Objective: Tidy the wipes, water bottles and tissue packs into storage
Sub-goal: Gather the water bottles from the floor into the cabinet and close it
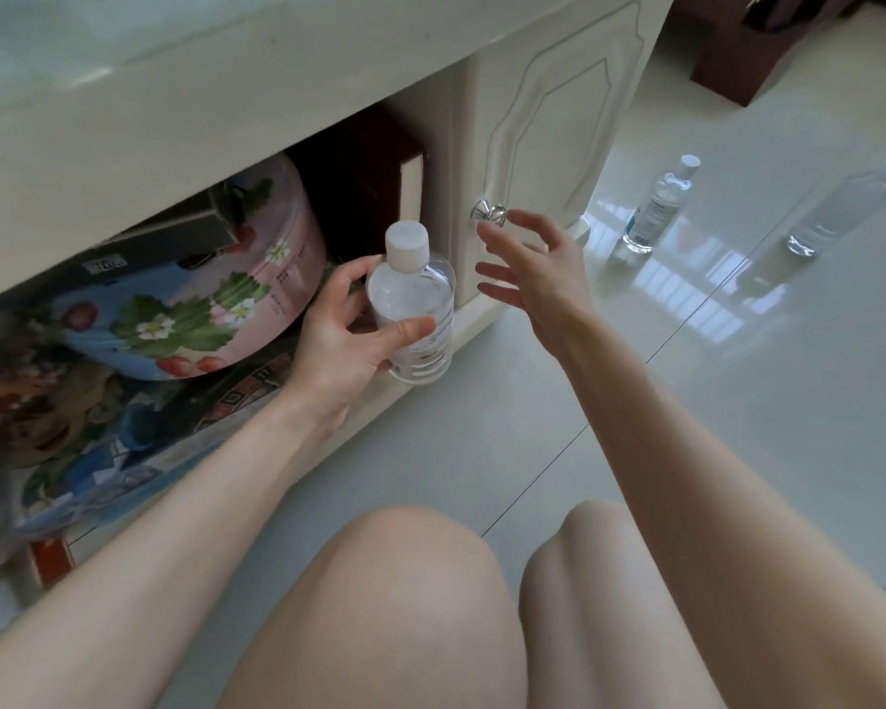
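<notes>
**Holding a water bottle in front of the open shelf**

Head view. The left hand [344, 340] grips a clear water bottle [413, 304] with a white cap. The thumb lies across its front and the fingers curl round the far side. The bottle is upright, off the floor, just in front of the open shelf of a cream cabinet [226, 120] and beside the edge of the closed door [558, 110].

The right hand [533, 268] hangs in the air holding nothing, with its fingers spread apart and slightly bent. Its fingertips are near the silver knob [489, 213] on the door; I cannot tell whether they touch it.

Inside the shelf, a round tin [216, 304] printed with strawberries leans at an angle. A dark red box [364, 171] stands behind it at the right end. Colourful flat packs [98, 411] lie at the left; their kind cannot be told.

On the glossy tiled floor [635, 401], well to the right of the cabinet, stand a second bottle [658, 207] with a white cap and label and, farther right, a third bottle [840, 207], which is blurred. The person's bare knees [405, 580] fill the bottom of the view.
</notes>
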